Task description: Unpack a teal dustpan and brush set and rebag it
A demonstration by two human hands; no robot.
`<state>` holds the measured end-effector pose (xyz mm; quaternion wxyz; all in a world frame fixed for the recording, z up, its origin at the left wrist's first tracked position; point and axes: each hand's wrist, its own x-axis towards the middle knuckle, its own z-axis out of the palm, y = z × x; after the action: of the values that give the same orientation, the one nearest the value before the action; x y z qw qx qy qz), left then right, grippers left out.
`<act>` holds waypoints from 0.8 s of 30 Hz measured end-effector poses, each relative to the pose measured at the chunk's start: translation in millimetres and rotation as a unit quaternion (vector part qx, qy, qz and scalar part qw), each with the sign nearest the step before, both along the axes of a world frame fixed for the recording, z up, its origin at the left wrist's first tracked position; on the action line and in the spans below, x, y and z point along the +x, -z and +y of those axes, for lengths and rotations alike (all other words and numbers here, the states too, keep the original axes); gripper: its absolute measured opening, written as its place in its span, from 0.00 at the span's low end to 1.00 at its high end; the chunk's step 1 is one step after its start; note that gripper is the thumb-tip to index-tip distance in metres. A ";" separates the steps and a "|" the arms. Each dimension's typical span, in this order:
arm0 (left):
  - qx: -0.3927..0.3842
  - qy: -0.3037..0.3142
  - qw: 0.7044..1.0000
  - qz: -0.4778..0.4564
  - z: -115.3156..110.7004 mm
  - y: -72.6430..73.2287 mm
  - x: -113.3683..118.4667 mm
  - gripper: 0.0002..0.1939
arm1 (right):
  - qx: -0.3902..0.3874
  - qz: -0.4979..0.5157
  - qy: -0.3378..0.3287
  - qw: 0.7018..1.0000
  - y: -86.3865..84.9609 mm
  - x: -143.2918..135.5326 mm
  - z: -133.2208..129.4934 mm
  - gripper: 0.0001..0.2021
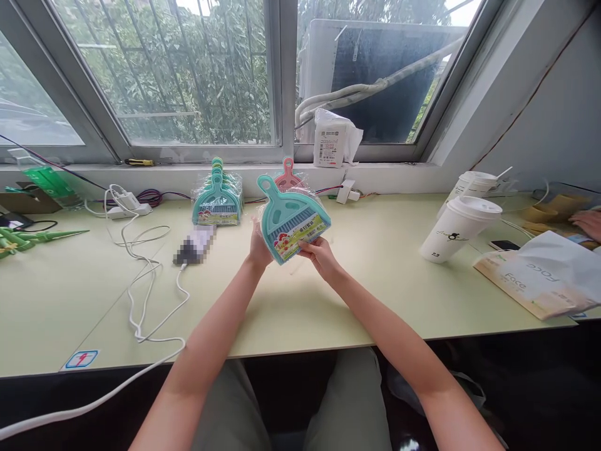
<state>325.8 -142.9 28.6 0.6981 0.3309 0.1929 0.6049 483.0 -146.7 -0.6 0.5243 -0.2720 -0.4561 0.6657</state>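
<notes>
Above the table, a teal dustpan and brush set (293, 216) in clear wrapping is tilted in both my hands. My left hand (261, 245) grips it along the left side, its fingers partly hidden behind the pan. At the lower right edge my right hand (321, 257) pinches it, the thumb lying over the printed label. Behind it stands a pink dustpan set (288, 168), mostly covered from view. To the left, several wrapped dustpan sets (216, 200) stand in a row, a teal one in front and green handles behind.
A phone (192, 247) with a white cable (141, 300) lies left. White paper cups (457, 228) and a tissue pack (539, 275) are on the right. A small white box (330, 145) sits on the windowsill. Another person's hand (589, 222) shows at the far right edge.
</notes>
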 end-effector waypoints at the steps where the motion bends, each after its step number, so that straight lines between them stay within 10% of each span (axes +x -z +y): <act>1: 0.005 0.013 1.000 -0.002 -1.0 -0.7 5.2 0.40 | 0.004 0.002 0.007 1.000 -1.5 0.5 -0.3 0.19; 9: 0.013 -0.130 0.988 0.086 18.1 12.8 4.4 0.42 | 0.014 0.032 0.106 0.994 -7.9 12.1 8.2 0.19; 15: 0.105 -0.056 0.948 0.295 13.2 11.8 -5.9 0.32 | -0.005 0.024 0.140 0.990 -0.7 18.8 18.4 0.18; 24: 0.087 -0.073 0.942 0.317 17.4 25.2 -5.1 0.22 | -0.031 0.011 0.133 0.991 9.1 9.6 18.4 0.13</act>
<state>320.8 -125.5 3.5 0.5234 0.5499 0.3746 0.5323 492.6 -128.3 -9.7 0.6042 -0.3393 -0.3895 0.6067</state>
